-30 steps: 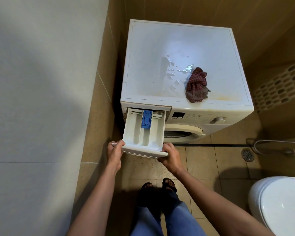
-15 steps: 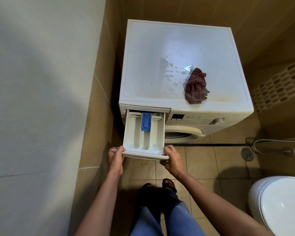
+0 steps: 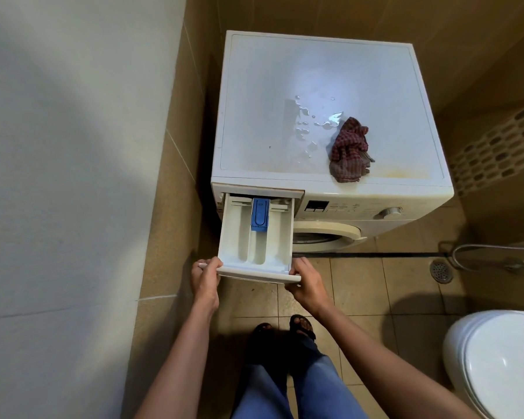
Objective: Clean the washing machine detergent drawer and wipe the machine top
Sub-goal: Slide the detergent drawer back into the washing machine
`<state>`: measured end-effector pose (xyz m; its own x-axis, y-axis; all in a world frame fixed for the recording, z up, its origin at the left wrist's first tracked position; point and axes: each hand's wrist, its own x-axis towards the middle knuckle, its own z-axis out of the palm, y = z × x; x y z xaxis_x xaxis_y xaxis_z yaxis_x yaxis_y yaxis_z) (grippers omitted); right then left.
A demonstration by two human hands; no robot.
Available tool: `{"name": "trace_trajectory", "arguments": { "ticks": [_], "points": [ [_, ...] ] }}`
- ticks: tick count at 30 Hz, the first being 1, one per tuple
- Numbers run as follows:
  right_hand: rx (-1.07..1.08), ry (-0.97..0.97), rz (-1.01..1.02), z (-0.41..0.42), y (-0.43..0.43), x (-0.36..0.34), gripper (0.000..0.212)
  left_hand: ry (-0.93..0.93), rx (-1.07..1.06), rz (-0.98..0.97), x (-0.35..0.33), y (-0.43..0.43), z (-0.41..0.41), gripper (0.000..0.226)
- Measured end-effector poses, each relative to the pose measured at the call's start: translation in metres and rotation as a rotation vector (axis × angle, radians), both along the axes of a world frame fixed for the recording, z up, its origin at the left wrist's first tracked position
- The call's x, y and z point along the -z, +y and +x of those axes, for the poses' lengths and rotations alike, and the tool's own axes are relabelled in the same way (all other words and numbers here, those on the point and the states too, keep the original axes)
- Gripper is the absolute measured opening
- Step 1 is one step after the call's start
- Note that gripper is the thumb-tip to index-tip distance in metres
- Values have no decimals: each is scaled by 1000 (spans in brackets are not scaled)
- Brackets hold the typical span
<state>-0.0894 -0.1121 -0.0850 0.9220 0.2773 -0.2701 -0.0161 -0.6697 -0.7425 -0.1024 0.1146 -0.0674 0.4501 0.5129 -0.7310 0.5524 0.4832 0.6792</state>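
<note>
Your left hand point(image 3: 206, 278) and right hand point(image 3: 307, 282) each curl around a front corner of the detergent drawer point(image 3: 239, 237), left at nine o'clock of its face and right at three o'clock. Both hands have a firm hold on it and on nothing else. The drawer stands far out of the machine, with only its back end in the slot. Its blue insert point(image 3: 260, 214) sits at twelve o'clock of the tray. The white compartments look mostly pale and free of heavy residue, though I cannot tell whether you have washed them.

The machine top point(image 3: 285, 71) looks unwiped. Water drops point(image 3: 303, 116) lie scattered near its middle, and a yellowish stain point(image 3: 406, 173) runs along the front edge at about five o'clock. The checked cloth point(image 3: 350, 151) lies crumpled at four o'clock of the top, just beside the drops and well apart from your hands. I judge the drawer work to be in hand and the whole of the top left to do.
</note>
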Motion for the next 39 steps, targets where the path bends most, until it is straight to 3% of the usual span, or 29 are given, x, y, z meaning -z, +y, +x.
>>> {"name": "trace_trajectory", "arguments": {
  "ticks": [13,22,27,33,39],
  "points": [
    [47,80,-55,-1,3,-3,31,-6,11,5,4,0,-10,22],
    [135,57,-57,-6,0,-10,50,-37,77,-16,6,-4,-11,26],
    [103,96,-73,-4,-2,-12,48,-41,47,-34,7,-6,-7,18],
    [93,172,-7,0,5,-12,38,-51,34,11,7,3,-3,20],
    [185,237,134,-6,4,-13,54,-43,51,28,8,2,-5,18]
  ]
}}
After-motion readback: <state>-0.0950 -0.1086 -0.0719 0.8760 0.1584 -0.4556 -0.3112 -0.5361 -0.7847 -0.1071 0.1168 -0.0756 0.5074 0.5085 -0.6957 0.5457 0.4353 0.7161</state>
